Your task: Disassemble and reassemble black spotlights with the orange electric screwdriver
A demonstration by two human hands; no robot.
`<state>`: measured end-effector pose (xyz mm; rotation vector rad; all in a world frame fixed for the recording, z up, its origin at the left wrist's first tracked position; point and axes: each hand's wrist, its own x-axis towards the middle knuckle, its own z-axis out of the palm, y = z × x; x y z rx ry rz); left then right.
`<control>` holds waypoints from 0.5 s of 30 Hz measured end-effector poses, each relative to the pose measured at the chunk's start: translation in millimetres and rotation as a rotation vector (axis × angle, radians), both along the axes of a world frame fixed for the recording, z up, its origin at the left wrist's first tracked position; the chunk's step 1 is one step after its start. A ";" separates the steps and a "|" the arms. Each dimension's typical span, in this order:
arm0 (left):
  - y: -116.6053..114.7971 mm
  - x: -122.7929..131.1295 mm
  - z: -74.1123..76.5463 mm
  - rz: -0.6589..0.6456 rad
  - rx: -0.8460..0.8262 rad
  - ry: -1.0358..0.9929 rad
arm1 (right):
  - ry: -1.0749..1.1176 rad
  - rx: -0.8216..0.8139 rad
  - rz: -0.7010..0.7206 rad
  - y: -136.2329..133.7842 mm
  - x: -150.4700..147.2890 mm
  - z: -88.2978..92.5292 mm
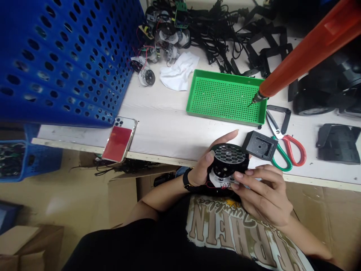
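Observation:
My left hand (202,169) is closed round the left side of a round black lamp housing (246,162) with a honeycomb-patterned lens (229,154). It tilts just in front of the table edge. Below the lens, a white and clear lamp part (218,180) with thin red wires projects from the housing. The fingertips of my right hand (262,194) press on that part and the housing's lower right side. Beyond my right hand, a square black block (260,145) with a recess sits near scissors (293,150) with one red and one green handle.
An orange-red screwdriver (304,52) hangs over a green perforated tray (225,96). A blue crate (70,56) and a phone (120,139) occupy the left. Black cables (211,30), brackets (267,52) and a white cloth (179,71) lie behind. Black housings (338,143) stand at right.

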<state>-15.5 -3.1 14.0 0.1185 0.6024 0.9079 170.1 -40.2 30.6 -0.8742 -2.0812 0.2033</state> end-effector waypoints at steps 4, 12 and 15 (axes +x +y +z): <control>1.9 0.5 1.8 -0.042 0.129 0.013 | 0.008 -0.007 -0.043 -1.5 -2.0 -3.9; 0.8 1.3 -1.0 -0.032 0.192 0.054 | 0.082 0.010 -0.037 2.2 -8.4 -2.2; -0.3 3.0 -4.2 -0.006 0.215 0.057 | 0.108 0.006 -0.050 2.4 -9.8 -2.8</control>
